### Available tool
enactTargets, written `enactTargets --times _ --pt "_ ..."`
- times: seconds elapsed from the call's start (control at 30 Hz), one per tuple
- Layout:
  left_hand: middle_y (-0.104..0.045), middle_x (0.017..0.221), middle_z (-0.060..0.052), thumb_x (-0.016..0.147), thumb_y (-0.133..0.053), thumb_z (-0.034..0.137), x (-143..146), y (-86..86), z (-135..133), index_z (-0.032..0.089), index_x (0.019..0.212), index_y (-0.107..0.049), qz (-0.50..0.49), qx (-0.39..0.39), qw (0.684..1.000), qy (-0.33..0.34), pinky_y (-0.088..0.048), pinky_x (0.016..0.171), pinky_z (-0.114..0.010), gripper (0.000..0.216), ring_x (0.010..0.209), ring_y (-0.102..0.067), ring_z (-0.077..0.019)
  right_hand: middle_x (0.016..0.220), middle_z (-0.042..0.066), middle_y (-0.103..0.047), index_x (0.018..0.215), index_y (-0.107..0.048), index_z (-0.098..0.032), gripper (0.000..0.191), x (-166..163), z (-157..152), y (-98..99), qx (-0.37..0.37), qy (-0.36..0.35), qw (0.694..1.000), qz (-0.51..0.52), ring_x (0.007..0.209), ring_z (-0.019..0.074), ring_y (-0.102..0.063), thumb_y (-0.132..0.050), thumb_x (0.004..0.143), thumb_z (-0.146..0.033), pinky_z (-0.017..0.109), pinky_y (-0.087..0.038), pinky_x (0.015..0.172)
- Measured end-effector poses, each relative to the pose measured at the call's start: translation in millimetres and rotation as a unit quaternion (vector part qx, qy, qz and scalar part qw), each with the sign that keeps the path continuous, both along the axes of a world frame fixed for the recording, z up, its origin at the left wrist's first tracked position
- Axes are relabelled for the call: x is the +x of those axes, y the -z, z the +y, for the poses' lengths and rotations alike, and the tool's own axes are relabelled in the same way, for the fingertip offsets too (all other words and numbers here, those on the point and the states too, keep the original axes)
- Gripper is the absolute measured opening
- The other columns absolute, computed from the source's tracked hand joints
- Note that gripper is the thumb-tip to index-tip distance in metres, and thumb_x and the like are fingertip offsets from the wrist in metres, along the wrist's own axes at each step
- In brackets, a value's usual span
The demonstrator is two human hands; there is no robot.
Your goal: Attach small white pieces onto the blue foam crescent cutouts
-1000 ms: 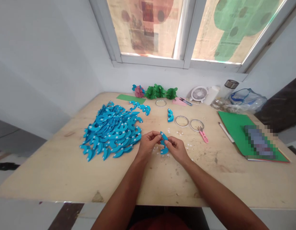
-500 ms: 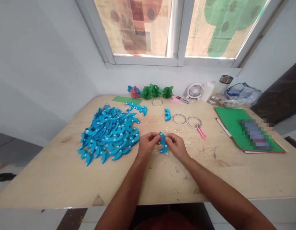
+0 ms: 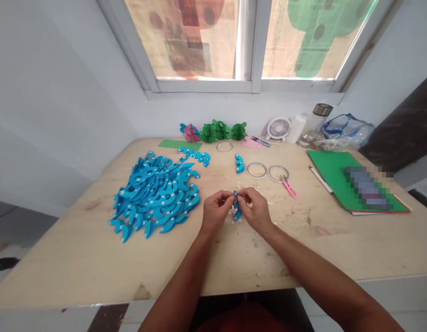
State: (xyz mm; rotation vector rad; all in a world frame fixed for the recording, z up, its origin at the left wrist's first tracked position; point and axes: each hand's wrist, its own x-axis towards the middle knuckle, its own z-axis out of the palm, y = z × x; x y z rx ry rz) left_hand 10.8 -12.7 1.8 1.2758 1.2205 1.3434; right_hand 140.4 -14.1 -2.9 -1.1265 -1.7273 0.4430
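Between my two hands is a curved blue paper piece (image 3: 238, 214), held over the table. My left hand (image 3: 216, 210) pinches its upper left edge, with the thumb and fingers closed. The fingers of my right hand (image 3: 255, 210) grip the same piece from the right, near its top. Much of the piece is hidden by my fingers. To the left lies a large heap of blue paper pieces (image 3: 158, 193) with small white squares on them. A separate blue piece (image 3: 239, 164) rests just beyond my hands.
Two tape rolls (image 3: 257, 170) and pink-handled snips (image 3: 288, 186) lie beyond my right hand. Farther right are a white pen (image 3: 320, 179) and a green folder (image 3: 331, 184). A small fan (image 3: 278, 128), a bottle (image 3: 315, 122) and green paper shapes (image 3: 220, 130) line the wall.
My hands have drawn closer together on the blue piece, which now shows narrower and more turned edge-on. The whole view has shifted slightly.
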Motion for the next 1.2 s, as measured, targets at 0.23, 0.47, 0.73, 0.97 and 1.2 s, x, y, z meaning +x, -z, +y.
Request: enactTargets --times 0.23,0.47,0.73,0.97,1.2 --pt "-0.068 0.069 -0.003 0.069 -0.063 0.028 -0.8 2.8 -0.6 0.014 0.072 -0.069 0.065 0.037 0.997 0.008 -0.047 0.061 -0.024 0.015 0.064 -0.06 -0.0143 0.072 0.003 -0.06 0.082 -0.059 -0.018 0.01 1.9 1.4 1.3 -0.001 0.012 1.0 -0.017 0.062 0.0136 -0.052 -0.05 0.082 -0.022 0.025 -0.042 0.06" --pt "-0.07 0.073 -0.003 0.069 -0.062 0.027 0.7 -5.6 -4.8 0.017 0.072 -0.07 0.089 0.059 0.994 0.0 -0.047 0.066 -0.026 0.013 0.068 -0.061 -0.0165 0.075 0.005 -0.064 0.085 -0.062 -0.018 0.016 3.2 0.9 -0.6 0.015 0.02 0.998 -0.053 0.065 0.0156 -0.055 -0.047 0.084 -0.023 0.028 -0.043 0.066" --pt "-0.068 0.068 -0.003 0.071 -0.06 0.027 0.6 -5.2 -6.8 0.019 0.071 -0.07 0.152 0.103 0.983 -0.017 -0.044 0.062 -0.025 0.012 0.062 -0.058 -0.0151 0.078 0.007 -0.067 0.086 -0.065 -0.019 0.019 3.5 1.6 1.3 0.034 0.025 0.997 -0.068 0.073 0.0179 -0.059 -0.047 0.084 -0.023 0.031 -0.045 0.072" --pt "-0.068 0.07 -0.003 0.071 -0.06 0.026 1.7 -5.2 -7.3 0.019 0.071 -0.069 0.154 0.107 0.982 -0.021 -0.043 0.062 -0.024 0.012 0.063 -0.058 -0.015 0.078 0.007 -0.068 0.085 -0.066 -0.018 0.02 3.6 2.2 3.2 0.044 0.03 0.995 -0.08 0.076 0.0179 -0.061 -0.047 0.084 -0.022 0.03 -0.046 0.072" --pt "-0.066 0.064 -0.002 0.07 -0.059 0.027 2.0 -5.2 -7.6 0.02 0.068 -0.068 0.167 0.109 0.98 -0.025 -0.043 0.062 -0.025 0.012 0.059 -0.055 -0.0147 0.075 0.007 -0.067 0.084 -0.067 -0.019 0.02 3.1 2.0 3.2 0.027 0.032 0.997 -0.072 0.069 0.0169 -0.059 -0.047 0.083 -0.022 0.03 -0.045 0.07"
